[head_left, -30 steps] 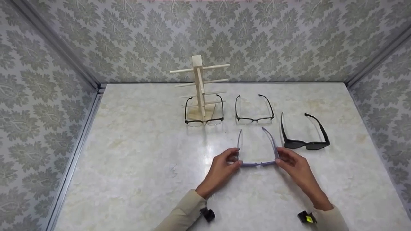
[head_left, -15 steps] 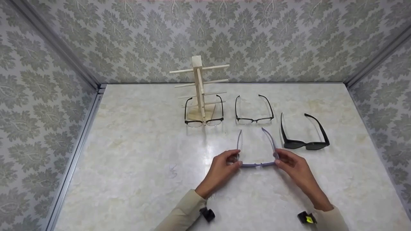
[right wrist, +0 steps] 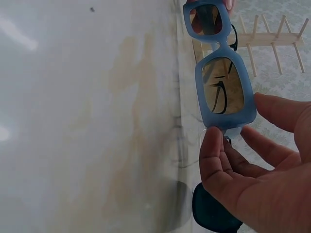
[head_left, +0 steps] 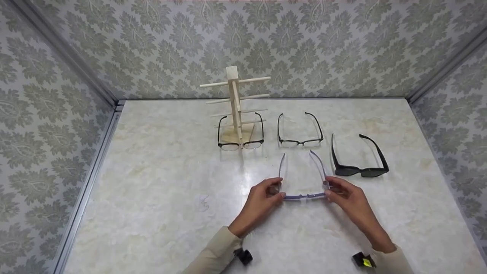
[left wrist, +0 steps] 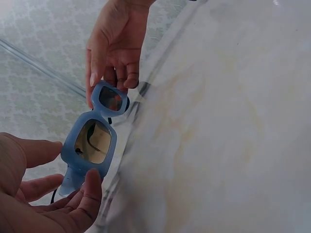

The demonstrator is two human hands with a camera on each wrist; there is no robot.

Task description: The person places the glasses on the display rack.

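Blue-framed sunglasses (head_left: 302, 196) with tinted lenses are held in front of the person, temples spread and pointing away. My left hand (head_left: 262, 199) pinches their left corner, where the temple meets the front. At the opposite corner my right hand (head_left: 348, 196) grips the frame the same way. Both wrist views show the thick blue frame (left wrist: 90, 141) between thumb and fingers, the front of the lenses facing the wrist cameras. From the right wrist, the near lens (right wrist: 223, 85) looks brownish and see-through.
A wooden display stand (head_left: 235, 102) with crossbars rises at the back. Black-rimmed glasses (head_left: 241, 144) are at its foot. Another dark-framed pair (head_left: 300, 142) lies to their right. Black sunglasses (head_left: 360, 171) lie beyond the right hand. Patterned panels (head_left: 243, 45) border the table.
Both hands keep hold of the blue sunglasses in almost the same spot. Their front edge looks slightly tilted compared with before. The whole scene has shifted slightly left in view.
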